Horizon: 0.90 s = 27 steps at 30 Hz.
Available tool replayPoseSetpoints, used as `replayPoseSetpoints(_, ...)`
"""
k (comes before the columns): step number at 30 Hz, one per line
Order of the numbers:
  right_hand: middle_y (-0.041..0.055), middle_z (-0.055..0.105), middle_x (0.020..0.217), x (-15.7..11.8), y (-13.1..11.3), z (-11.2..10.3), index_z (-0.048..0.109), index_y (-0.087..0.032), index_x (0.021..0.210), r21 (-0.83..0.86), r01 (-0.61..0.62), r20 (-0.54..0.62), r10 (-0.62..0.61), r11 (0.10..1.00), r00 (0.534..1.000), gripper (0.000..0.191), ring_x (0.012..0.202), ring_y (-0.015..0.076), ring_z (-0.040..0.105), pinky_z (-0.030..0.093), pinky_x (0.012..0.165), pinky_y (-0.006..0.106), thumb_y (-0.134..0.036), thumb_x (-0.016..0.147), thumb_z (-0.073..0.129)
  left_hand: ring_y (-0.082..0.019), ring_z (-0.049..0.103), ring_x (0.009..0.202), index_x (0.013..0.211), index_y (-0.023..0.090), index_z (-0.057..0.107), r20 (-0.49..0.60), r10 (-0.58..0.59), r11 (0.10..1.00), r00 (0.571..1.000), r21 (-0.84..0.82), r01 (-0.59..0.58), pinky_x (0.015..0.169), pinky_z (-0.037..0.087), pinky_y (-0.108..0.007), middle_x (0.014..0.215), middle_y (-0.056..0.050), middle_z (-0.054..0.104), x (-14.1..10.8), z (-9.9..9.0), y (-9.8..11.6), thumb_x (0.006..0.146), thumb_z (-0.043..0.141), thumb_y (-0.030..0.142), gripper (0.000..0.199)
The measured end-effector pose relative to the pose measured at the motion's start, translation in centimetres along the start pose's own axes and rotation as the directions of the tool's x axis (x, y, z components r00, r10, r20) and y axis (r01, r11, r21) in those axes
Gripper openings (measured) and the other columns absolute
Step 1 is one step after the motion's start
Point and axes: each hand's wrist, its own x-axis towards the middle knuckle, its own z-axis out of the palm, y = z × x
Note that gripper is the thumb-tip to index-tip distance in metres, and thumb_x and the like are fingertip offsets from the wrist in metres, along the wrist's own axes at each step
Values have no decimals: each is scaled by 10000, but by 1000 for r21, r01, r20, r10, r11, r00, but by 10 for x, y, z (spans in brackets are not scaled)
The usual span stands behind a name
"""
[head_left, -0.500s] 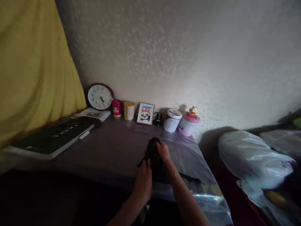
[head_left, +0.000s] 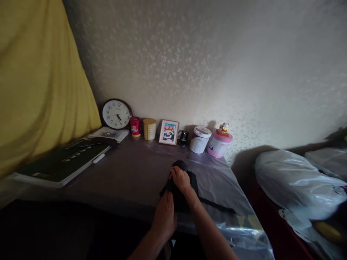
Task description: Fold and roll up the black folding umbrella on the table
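Observation:
A soft black fabric item point(head_left: 193, 179), perhaps a small bag, lies near the front of the table point(head_left: 130, 169). From its right side a black strap point(head_left: 218, 206) runs across the plastic cover. My right hand point(head_left: 181, 178) is closed over the upper part of the fabric, fingers curled to the left. Lower down, my left hand point(head_left: 165, 211) grips its near left edge, the thumb and fingers pressed together. Both hands hide much of the item, and its exact kind is unclear.
Along the wall stand a clock point(head_left: 116, 114), a red can point(head_left: 135, 127), a yellow-lidded can point(head_left: 149, 129), a panda picture frame point(head_left: 168, 132), a black object point(head_left: 183, 138) and two tubs point(head_left: 200, 139). A large green book point(head_left: 62, 162) lies left; white plastic bags point(head_left: 292, 180) sit right.
My right hand has moved left across the top of the black fabric, uncovering its right side. My left hand has shifted slightly lower, its fingers now closed more tightly.

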Motion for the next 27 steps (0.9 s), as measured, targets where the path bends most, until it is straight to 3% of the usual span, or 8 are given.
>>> replayPoseSetpoints(4, 36, 716, 836, -5, -2, 1, 605, -230, 1011, -105, 26, 30, -23, 994, 999, 252, 834, 157, 667, 417, 689, 214, -309, 929, 381, -269, 419, 1241, 1384, 83, 108, -237, 57, 997, 970, -31, -66, 990, 397, -439, 1351, -194, 398, -11, 1, -8, 715, 435, 74, 745)
replayPoseSetpoints(6, 35, 715, 841, -6, -1, 0, 609, -233, 994, -101, 47, 51, -42, 994, 998, 256, 835, 153, 666, 420, 692, 212, -302, 934, 369, -283, 388, 1257, 1386, 117, 147, -348, 61, 998, 936, -1, -65, 995, 382, -472, 1358, -177, 377, -15, -7, -5, 757, 434, 110, 691)
replayPoseSetpoints(8, 34, 714, 836, -5, 0, -2, 617, -231, 965, -87, 71, 69, -65, 994, 995, 255, 829, 151, 666, 425, 695, 213, -291, 932, 372, -293, 358, 1273, 1344, 157, 279, -389, 91, 996, 917, 39, -83, 995, 377, -485, 1379, -157, 341, -15, -17, 3, 782, 436, 129, 584)
replayPoseSetpoints(12, 24, 714, 823, -3, -1, -6, 634, -228, 907, -50, 114, 95, -109, 992, 989, 241, 813, 144, 666, 435, 698, 210, -266, 920, 397, -300, 324, 1296, 1297, 163, 376, -272, 221, 974, 936, 112, -197, 1025, 340, -500, 1400, -150, 330, -6, -23, 15, 710, 466, 65, 601)
replayPoseSetpoints(16, -9, 713, 814, -11, 4, -12, 630, -238, 953, 64, 207, 108, -213, 976, 971, 218, 807, 126, 663, 455, 714, 201, -250, 913, 416, -325, 316, 1301, 1363, 146, 296, -160, 162, 984, 974, 104, -146, 987, 395, -472, 1430, -188, 296, 2, -5, 8, 661, 444, -4, 733)
replayPoseSetpoints(20, 8, 704, 862, -35, 17, -11, 619, -221, 1025, 318, 432, -75, -432, 844, 899, 258, 830, 128, 637, 475, 775, 238, -266, 930, 384, -291, 240, 1340, 1383, 106, 256, -162, 163, 986, 973, 58, -156, 1023, 370, -429, 1450, -188, 267, 4, 12, -2, 650, 348, -71, 759)
replayPoseSetpoints(24, 28, 696, 982, -46, 35, -1, 640, -219, 1019, 237, 580, -198, -546, 779, 814, 260, 1010, 153, 578, 426, 922, 314, -265, 928, 400, -260, 195, 1355, 1407, 46, 140, -122, 134, 991, 983, 15, -133, 1062, 325, -413, 1459, -197, 247, 2, 15, -3, 653, 308, -76, 782)
replayPoseSetpoints(27, 31, 681, 1064, -29, 47, 8, 641, -224, 1024, 146, 597, -188, -570, 789, 799, 270, 1155, 173, 503, 295, 1045, 415, -235, 932, 387, -257, 188, 1356, 1403, 23, 143, -37, 48, 999, 998, 17, -48, 1074, 302, -400, 1471, -203, 209, 2, 9, 1, 650, 292, -83, 775)
